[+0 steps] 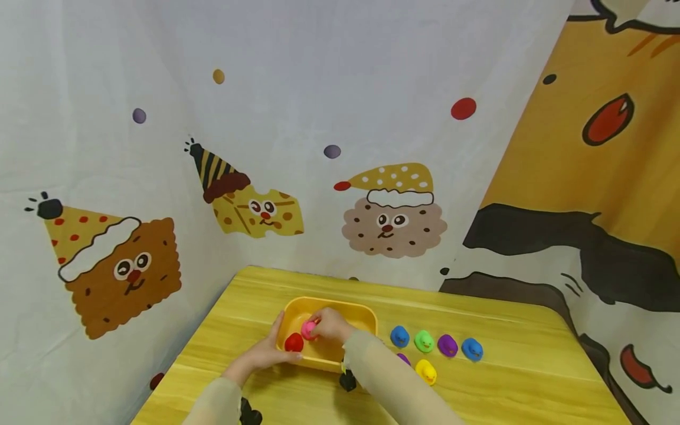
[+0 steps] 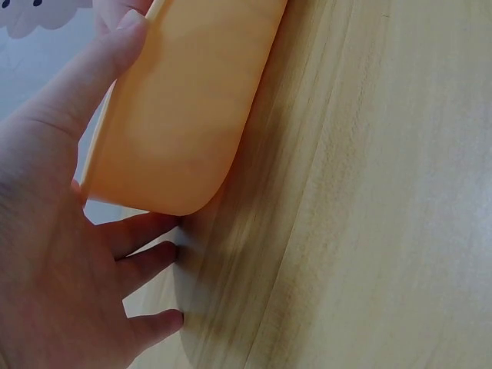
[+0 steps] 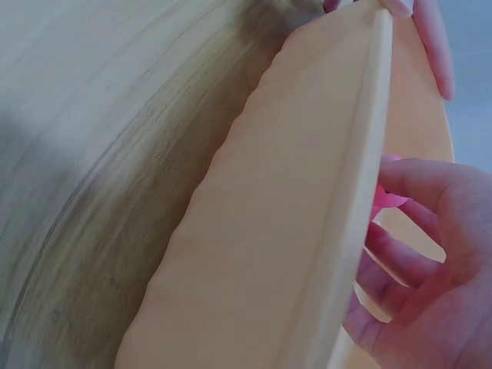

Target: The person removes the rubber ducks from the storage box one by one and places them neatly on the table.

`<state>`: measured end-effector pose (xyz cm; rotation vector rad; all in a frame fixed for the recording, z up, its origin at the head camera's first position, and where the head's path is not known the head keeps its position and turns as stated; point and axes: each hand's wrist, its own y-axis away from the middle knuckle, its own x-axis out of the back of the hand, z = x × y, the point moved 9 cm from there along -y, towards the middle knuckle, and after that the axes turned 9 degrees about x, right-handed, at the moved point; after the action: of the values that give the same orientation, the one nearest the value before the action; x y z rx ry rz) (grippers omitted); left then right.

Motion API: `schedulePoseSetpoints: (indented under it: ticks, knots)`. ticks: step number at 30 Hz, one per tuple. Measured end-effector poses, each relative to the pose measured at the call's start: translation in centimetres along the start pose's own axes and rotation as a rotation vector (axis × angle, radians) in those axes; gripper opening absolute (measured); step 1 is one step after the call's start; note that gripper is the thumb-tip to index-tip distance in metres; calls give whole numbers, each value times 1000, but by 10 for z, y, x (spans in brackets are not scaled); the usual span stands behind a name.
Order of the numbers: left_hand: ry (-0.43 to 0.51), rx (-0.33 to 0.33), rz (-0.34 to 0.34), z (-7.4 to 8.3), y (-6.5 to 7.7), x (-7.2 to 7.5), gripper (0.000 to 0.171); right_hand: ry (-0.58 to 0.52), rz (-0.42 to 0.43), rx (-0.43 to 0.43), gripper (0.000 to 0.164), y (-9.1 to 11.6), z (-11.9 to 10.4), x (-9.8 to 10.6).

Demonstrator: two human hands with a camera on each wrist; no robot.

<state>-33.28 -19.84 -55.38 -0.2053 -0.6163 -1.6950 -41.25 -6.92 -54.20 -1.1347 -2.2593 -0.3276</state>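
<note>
A yellow-orange plastic bin (image 1: 345, 305) stands on the wooden table. My left hand (image 1: 267, 352) holds its near left corner; in the left wrist view the thumb lies over the rim of the bin (image 2: 192, 108) and other fingers spread below the corner, by the table. Inside the bin, my right hand (image 1: 330, 324) pinches a pink rubber duck (image 1: 307, 330), partly covered by the fingers. A red rubber duck (image 1: 294, 342) sits beside it in the near left corner. In the right wrist view the bin's wall hides most of the pink duck (image 3: 390, 201).
Right of the bin are two blue ducks (image 1: 400, 336) (image 1: 472, 349), a green duck (image 1: 424, 341), a purple duck (image 1: 448, 345) and a yellow duck (image 1: 426, 372). Another purple duck (image 1: 404, 358) is partly behind the right sleeve. A printed cloth (image 1: 319, 118) hangs behind the table (image 1: 510, 389).
</note>
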Motion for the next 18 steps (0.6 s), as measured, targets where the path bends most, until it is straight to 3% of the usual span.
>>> schedulePoseSetpoints:
  ticks: [10,18]
  knots:
    - [24,15,-8,1,1,-1,126,-46,27,3,22,5,-9,15]
    - [-3,17,-1,0,3,0,125,29,31,56,20,1,-9,26]
